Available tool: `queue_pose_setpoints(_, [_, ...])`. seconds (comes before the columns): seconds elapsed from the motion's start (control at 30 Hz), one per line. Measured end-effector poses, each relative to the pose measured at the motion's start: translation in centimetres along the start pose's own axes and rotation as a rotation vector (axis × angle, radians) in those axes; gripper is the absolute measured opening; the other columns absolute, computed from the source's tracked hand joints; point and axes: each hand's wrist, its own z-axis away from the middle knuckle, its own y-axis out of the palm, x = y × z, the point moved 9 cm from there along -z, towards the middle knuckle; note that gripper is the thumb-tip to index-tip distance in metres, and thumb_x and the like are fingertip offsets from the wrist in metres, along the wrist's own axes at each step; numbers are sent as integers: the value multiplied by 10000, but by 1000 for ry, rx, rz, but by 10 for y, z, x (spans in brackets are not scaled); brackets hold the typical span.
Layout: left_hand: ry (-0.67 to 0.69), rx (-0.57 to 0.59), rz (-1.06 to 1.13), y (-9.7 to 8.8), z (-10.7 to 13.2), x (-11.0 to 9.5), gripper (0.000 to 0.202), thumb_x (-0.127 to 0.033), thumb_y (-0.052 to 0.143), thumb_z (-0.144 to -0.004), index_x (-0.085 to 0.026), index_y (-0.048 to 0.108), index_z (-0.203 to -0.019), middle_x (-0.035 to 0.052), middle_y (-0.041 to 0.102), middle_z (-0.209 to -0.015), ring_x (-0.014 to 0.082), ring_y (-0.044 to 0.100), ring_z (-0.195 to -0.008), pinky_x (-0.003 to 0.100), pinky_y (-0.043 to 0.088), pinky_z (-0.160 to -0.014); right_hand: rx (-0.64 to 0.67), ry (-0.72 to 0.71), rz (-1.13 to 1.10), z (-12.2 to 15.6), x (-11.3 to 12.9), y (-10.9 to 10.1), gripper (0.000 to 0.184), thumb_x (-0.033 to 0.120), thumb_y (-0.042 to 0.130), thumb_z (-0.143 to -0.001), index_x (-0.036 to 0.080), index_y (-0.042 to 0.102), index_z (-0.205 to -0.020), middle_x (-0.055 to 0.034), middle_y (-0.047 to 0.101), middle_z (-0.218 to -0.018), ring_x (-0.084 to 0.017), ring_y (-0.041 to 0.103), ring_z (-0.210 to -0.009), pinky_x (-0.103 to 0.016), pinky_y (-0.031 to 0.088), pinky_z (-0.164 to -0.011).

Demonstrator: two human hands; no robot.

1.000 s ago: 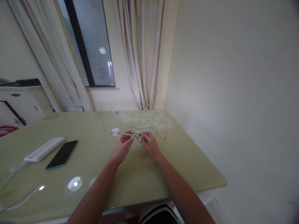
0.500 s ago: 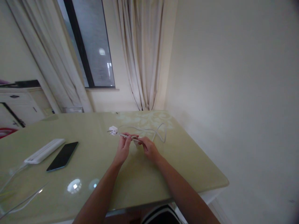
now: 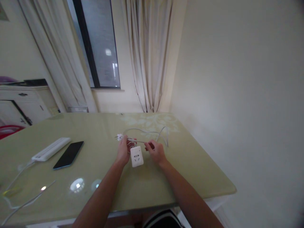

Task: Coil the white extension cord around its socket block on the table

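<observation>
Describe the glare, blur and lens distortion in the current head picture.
Head view: round light reflections glare off the glossy table; head view: bright patches show in the window, which leans, seemingly from wide-angle stretch; head view: slightly soft overall, yet the socket shows its holes clearly.

Phone (image 3: pixel 68 155) right of power strip (image 3: pixel 51 149), left of socket block (image 3: pixel 137 161)
</observation>
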Motion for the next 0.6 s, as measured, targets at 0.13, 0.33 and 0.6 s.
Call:
queue_pose_setpoints(0.13, [-130, 100, 48, 7, 0, 15, 178, -331, 642, -896, -179, 558, -856, 82, 770, -830, 190, 722, -639, 274, 554, -546, 41, -38, -152, -2, 6, 4, 396, 443, 450, -1028, 180, 745, -995, -99, 785, -972, -197, 747, -837, -282, 565, -675])
queue_pose_setpoints(0.33, [-227, 174, 47, 14, 3, 31, 120, -264, 648, -899, -178, 566, -882, 40, 739, -792, 172, 730, -660, 248, 572, -556, 94, -327, 57, 2, 25, 3, 257, 194, 549, -947, 222, 740, -1117, -86, 772, -1091, -199, 719, -993, -338, 551, -892])
queue_pose_setpoints(0.6, [-269, 136, 18, 10, 4, 38, 144, -287, 618, -923, -176, 561, -850, 28, 710, -705, 159, 701, -576, 238, 547, -522, 113, -380, 247, 7, 30, 4, 319, 163, 560, -963, 239, 664, -1256, -60, 755, -974, -188, 685, -847, -294, 538, -802])
